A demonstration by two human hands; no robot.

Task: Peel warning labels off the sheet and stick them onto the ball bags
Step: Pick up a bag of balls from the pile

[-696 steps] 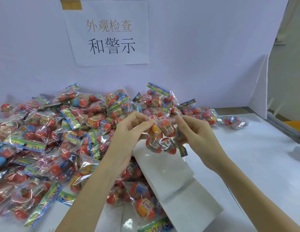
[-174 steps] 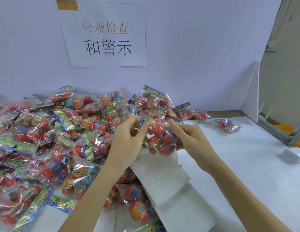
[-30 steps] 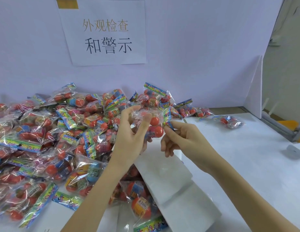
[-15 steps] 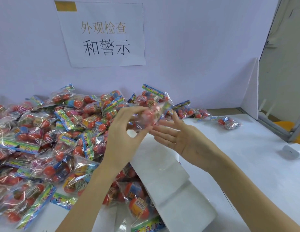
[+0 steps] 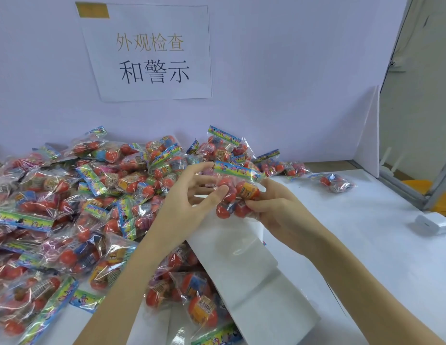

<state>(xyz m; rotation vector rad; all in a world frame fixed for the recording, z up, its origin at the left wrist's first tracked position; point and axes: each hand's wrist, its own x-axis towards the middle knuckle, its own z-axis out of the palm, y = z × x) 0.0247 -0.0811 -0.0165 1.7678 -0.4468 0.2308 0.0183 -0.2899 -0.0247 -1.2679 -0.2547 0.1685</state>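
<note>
Between both hands, above the table's middle, I hold one clear ball bag [image 5: 235,189] with red and orange balls and a colourful header strip. My left hand [image 5: 189,197] pinches its left side, thumb in front, fingers behind. On the bag's right and lower edge, the curled fingers of my right hand [image 5: 274,207] grip it. Below the hands lies a white label sheet [image 5: 242,265] on the table. No peeled label is visible on either hand.
A large heap of ball bags [image 5: 67,207] covers the left half of the white table [image 5: 366,245]. A lone bag [image 5: 337,181] lies at the back right, a small white box [image 5: 432,222] near the right edge. A white board with a paper sign [image 5: 152,53] stands behind.
My right hand, flat and open under the bag half a second ago, now curls onto it. The bag has turned so its header strip faces up.
</note>
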